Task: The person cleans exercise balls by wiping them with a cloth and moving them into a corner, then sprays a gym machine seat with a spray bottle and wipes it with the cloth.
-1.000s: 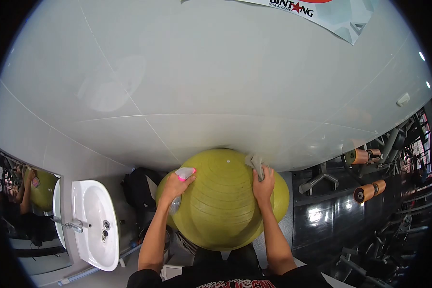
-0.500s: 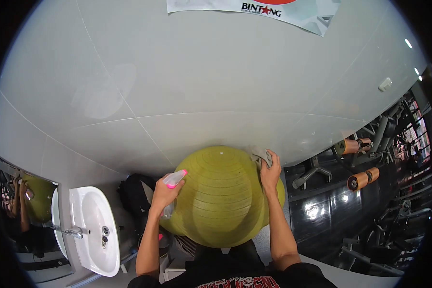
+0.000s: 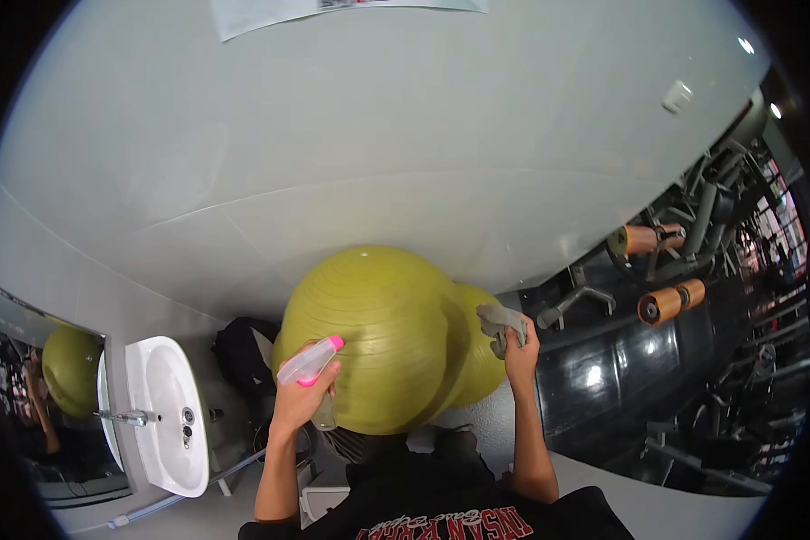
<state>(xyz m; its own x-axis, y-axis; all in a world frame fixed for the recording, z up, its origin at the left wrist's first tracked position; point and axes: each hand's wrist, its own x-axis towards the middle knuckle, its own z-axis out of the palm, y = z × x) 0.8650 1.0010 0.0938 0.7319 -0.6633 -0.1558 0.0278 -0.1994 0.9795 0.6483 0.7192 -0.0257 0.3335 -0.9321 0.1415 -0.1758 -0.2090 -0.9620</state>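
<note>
A large yellow-green exercise ball (image 3: 387, 324) rests in front of me against the wall, with a second ball (image 3: 486, 360) of the same colour partly hidden behind its right side. My left hand (image 3: 299, 400) is closed around a clear spray bottle (image 3: 308, 362) with a pink nozzle and trigger, held over the big ball's left side. On the right, my right hand (image 3: 521, 355) grips a crumpled grey cloth (image 3: 502, 326) in front of the second ball, apart from the big one. Whether the cloth touches the second ball I cannot tell.
A white sink (image 3: 166, 418) with a tap stands at left beside a mirror (image 3: 49, 396). A black bag (image 3: 243, 355) lies between sink and ball. Gym machines with orange rollers (image 3: 670, 301) stand on the dark floor at right. The pale wall (image 3: 360, 135) rises ahead.
My right hand has drawn the cloth back off the big ball's edge. The big ball now sits farther left, showing more of the second ball. The spray bottle is raised slightly, and the view has shifted.
</note>
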